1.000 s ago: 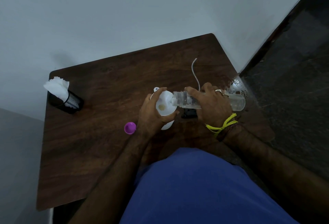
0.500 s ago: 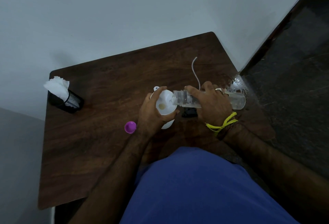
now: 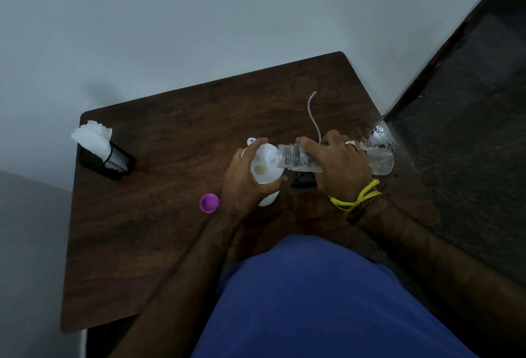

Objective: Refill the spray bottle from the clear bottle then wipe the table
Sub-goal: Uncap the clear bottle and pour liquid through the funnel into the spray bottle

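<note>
Since half a second back nothing big has shifted on the table point(image 3: 170, 243): right hand point(image 3: 338, 169), fingers wrapped round the clear bottle point(image 3: 378, 162), holds it tipped sideways, mouth over the white funnel point(image 3: 263, 171). Left hand point(image 3: 242, 184) fingers curl round the funnel and the spray bottle point(image 3: 269, 201) beneath. Likely still pouring; wipe pending. Purple cap point(image 3: 209, 202) lies beside.

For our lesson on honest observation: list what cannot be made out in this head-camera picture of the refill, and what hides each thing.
- Spray bottle, head view: mostly hidden under the white funnel and the left hand.
- Liquid level in the clear bottle: the right hand covers its middle.
- Black object on the table: dark, partly hidden by the right hand.
- Flow into the funnel: too small to see.
</note>
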